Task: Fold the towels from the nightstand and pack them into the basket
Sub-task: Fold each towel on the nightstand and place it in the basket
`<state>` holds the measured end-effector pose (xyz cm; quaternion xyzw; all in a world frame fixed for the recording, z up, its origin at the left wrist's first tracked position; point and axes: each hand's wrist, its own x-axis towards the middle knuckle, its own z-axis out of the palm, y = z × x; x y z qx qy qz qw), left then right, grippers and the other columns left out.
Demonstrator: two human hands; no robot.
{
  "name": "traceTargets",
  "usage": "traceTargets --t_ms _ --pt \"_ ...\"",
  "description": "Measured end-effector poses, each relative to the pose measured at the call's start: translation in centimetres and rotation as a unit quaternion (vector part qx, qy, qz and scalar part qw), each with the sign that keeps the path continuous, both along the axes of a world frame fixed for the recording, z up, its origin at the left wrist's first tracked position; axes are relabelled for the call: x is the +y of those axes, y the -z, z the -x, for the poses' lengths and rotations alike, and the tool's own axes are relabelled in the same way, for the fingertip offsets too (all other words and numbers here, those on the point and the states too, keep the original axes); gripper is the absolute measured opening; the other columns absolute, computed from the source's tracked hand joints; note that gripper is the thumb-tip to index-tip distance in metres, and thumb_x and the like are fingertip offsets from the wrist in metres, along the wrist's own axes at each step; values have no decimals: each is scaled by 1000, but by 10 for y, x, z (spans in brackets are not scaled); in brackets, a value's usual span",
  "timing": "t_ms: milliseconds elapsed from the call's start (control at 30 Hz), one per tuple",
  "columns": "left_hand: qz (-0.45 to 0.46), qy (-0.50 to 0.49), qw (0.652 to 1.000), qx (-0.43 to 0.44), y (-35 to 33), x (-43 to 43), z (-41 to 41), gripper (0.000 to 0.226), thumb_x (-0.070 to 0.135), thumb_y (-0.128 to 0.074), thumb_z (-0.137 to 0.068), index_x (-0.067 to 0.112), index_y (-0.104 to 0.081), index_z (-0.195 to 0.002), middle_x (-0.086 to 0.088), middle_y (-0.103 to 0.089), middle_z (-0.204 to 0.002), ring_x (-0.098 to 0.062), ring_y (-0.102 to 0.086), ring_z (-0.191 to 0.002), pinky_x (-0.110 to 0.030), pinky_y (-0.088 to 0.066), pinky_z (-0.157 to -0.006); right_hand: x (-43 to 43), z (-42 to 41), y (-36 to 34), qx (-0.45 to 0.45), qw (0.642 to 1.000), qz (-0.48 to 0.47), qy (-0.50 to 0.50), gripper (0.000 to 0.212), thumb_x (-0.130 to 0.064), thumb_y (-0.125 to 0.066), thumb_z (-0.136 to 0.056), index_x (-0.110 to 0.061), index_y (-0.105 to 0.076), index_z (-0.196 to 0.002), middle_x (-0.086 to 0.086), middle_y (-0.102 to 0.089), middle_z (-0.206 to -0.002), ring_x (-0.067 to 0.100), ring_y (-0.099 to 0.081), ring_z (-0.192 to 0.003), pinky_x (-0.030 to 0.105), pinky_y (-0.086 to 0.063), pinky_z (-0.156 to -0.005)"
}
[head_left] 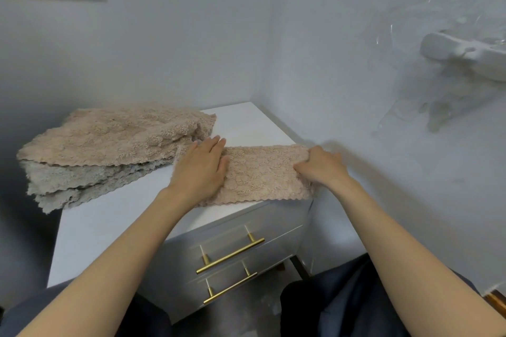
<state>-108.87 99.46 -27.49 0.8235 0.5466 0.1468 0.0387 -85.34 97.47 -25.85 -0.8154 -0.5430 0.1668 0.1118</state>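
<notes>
The beige, scallop-edged fleecy towel (262,172) lies as a narrow folded strip at the front right of the white nightstand's tabletop (109,227), its near edge right at the rim. The left hand (202,164) presses flat on its left end with straight fingers. The right hand (320,164) curls round its right end, pinching the cloth.

I judge the folding of this towel to be half done. The next move calls for carrying the right end over toward the left hand with the edges matched (fleece slips easily).

Just beside it on the left sits a loose pile of beige and grey towels (109,139), overhanging the tabletop's left edge and not yet folded. Below are two brass bar drawer handles (230,256). No basket is in view, so packing means looking elsewhere, and the wall stands close on the right.
</notes>
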Motion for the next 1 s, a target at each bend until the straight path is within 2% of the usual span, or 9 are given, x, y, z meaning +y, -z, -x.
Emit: traceTargets --t_ms 133,200,267,400,500,700,833,933,1000 --pt "6 -14 1000 24 -1 14 2 50 34 -28 -103 10 -32 -147 -9 -43 -145 -26 -39 -133 -39 -26 -112 14 -5 -7 58 998 36 -1 15 -19 -62 -81 -13 -49 -84 3 -50 -86 28 -50 -100 40 -39 -89" --pt "2 -36 998 52 -2 20 5 50 38 -29 -103 13 -37 -145 -8 -48 -140 -27 -42 -129 -40 -26 -108 20 -5 -10 77 996 33 -24 29 -12 -64 -77 -15 -37 -66 0 -41 -67 21 -45 -68 34 -31 -65" --pt "-6 -47 996 77 -3 26 7 48 43 -29 -102 16 -45 -138 -6 -53 -132 -25 -45 -123 -40 -24 -105 26 -5 -11 40 999 21 -28 34 -10 -65 -75 -16 -34 -63 -1 -37 -60 18 -38 -58 33 -23 -63" --pt "-17 -56 995 80 -7 32 13 37 48 -34 -99 19 -56 -93 3 -57 -88 -20 -55 -91 -39 -29 -92 38 3 -15 -59 997 -41 -14 11 -14 -59 -75 -19 -50 -79 -3 -56 -76 24 -56 -83 35 -28 -81" --pt "-11 -54 997 56 -8 29 17 32 45 -43 -97 17 -52 -87 5 -53 -75 -18 -54 -76 -31 -39 -68 49 11 -14 -78 983 -166 -26 17 -10 -55 -78 -20 -57 -93 4 -65 -94 29 -60 -97 34 -39 -82" --pt "136 -39 986 -91 -14 22 11 29 34 -58 -91 11 -49 -77 -9 -46 -68 -19 -40 -60 -28 -27 -56 80 35 -16 135 939 -309 -64 27 -2 -48 -85 -10 -49 -110 13 -65 -92 31 -61 -86 42 -51 -76" --pt "261 -56 924 -275 -17 17 6 27 29 -61 -91 9 -47 -82 -9 -54 -77 -17 -54 -55 -23 -44 -47 101 52 -20 276 900 -325 -90 31 -4 -51 -92 -13 -44 -121 10 -58 -118 10 -59 -92 10 -47 -72" --pt "345 -80 842 -407 -17 12 0 29 19 -65 -89 2 -48 -106 -11 -66 -91 -12 -66 -51 -22 -53 -47 109 68 -21 377 870 -276 -158 55 5 -37 -95 -18 -27 -144 8 -33 -150 18 -49 -126 18 -45 -97" --pt "347 -91 833 -420 -15 12 -1 45 15 -67 -88 4 -41 -123 -7 -64 -90 -10 -65 -48 -20 -52 -45 111 74 -18 387 866 -256 -189 70 14 -30 -92 -21 -17 -151 2 -17 -159 19 -33 -140 14 -47 -87"
